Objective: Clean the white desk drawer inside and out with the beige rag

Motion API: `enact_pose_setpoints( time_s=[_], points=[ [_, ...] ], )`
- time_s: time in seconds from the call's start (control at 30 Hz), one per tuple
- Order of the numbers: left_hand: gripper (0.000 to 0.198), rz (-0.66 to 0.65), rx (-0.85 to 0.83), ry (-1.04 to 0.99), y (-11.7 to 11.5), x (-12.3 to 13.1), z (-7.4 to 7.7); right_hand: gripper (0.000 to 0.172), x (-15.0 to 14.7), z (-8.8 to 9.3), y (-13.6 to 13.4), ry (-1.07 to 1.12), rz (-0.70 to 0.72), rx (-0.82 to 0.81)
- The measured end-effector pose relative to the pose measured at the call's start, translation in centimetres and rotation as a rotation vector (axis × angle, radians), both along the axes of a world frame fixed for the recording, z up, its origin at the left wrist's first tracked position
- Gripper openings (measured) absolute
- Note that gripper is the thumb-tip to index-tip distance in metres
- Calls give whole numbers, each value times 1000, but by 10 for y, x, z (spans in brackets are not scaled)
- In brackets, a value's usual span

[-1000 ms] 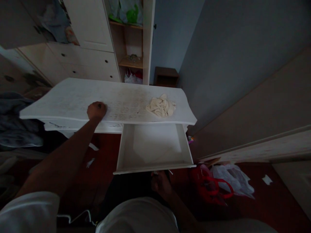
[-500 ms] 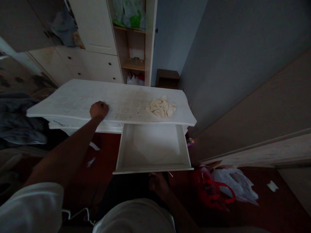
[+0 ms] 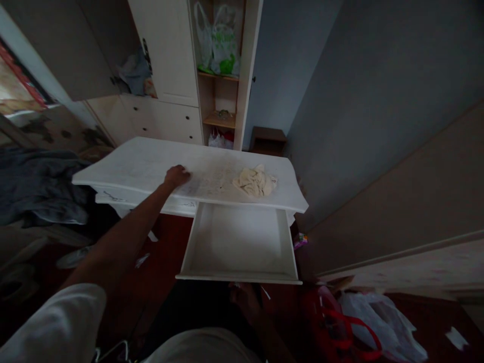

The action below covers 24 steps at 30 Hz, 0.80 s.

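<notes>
White-painted counter [image 3: 143,161], head view, dim light; wavy front edge, top smudged grey-brown across the middle. Person's left hand [image 3: 177,175] rests on that top, at the near side of the smudged patch, arm reaching in from a white sleeve [image 3: 62,322]. Left grip curled downward, fingers bent; cannot tell whether anything sits under them. A crumpled cream cloth [image 3: 255,181] lies on the same top, well apart from the left hand, above the pulled-out drawer [image 3: 237,239]. Drawer pale inside, extending toward the person. Right hand [image 3: 245,300] low, just beneath the drawer's front edge, in shadow; something small and pale shows near its fingertips, too dark to identify. Right grip's width cannot be told. On the reddish floor [image 3: 172,242], beside the person: a red bag [image 3: 321,317] next to a whitish plastic bag [image 3: 381,322]. Beyond the counter, a pale cabinet [image 3: 174,60] with plastic bags [image 3: 223,48] on a shelf.
</notes>
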<state>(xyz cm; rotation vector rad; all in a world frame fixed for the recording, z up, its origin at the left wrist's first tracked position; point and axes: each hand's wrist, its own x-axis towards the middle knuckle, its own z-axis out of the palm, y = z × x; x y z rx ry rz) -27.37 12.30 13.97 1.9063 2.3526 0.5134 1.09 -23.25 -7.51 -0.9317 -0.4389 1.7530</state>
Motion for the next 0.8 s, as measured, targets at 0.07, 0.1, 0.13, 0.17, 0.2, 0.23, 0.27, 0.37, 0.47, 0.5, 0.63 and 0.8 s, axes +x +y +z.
enact_pose_setpoints(
  time_s=[0.07, 0.1, 0.13, 0.17, 0.2, 0.23, 0.27, 0.37, 0.47, 0.5, 0.63, 0.8],
  points=[
    [48, -80, 57, -36, -3, 33, 6, 41, 2, 3, 1, -21, 14, 9],
    [52, -173, 113, -72, -7, 53, 9, 42, 3, 5, 1, -31, 20, 18],
    [56, -278, 160, -112, -12, 75, 12, 42, 4, 8, 2, -40, 26, 31],
    [60, -376, 190, -143, -18, 99, 15, 41, 5, 11, 2, -53, 33, 47],
    [65, -463, 212, -159, -24, 122, 18, 40, 6, 13, 2, -68, 40, 59],
    [70, -528, 213, -166, -31, 145, 20, 40, 7, 15, 2, -83, 43, 67],
    [76, -566, 195, -165, -37, 166, 23, 39, 7, 16, 2, -97, 42, 68],
    [98, -608, 94, -124, -47, 218, 27, 40, 5, 10, 2, -107, 23, 51],
    [116, -623, -16, -89, -43, 248, 27, 43, 0, -4, 1, -90, -11, 50],
    [120, -620, -70, -82, -40, 255, 26, 44, -2, -8, 1, -85, -26, 52],
    [114, -602, -222, -12, -33, 270, 22, 47, -6, -17, 0, -82, -46, 57],
    [79, -608, -102, 46, -53, 273, 16, 44, 2, -4, 0, -104, 6, 74]
  ],
)
